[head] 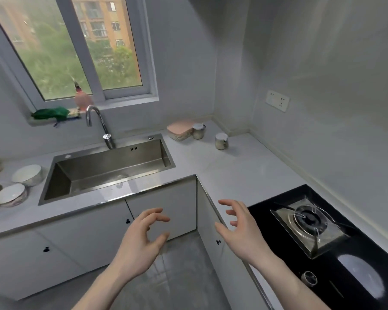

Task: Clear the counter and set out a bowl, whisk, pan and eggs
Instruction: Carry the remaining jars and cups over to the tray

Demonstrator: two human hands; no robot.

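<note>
My left hand (141, 238) and my right hand (240, 227) hover in front of the corner cabinets, fingers loosely curled, holding nothing. On the white L-shaped counter (233, 173) near the back corner stand a pink-lidded box (180, 129) and two small lidded jars (198, 130) (221, 141). At the far left of the counter lie white bowls, one (27, 174) behind another (9, 194), with more dishes cut off by the frame edge. No whisk, pan or eggs are in view.
A steel sink (108, 168) with a curved tap (99, 124) sits under the window. A black gas hob (311, 229) fills the right counter. A green cloth (51, 113) and a bottle (82, 98) rest on the window sill. A wall socket (277, 100) is on the right wall.
</note>
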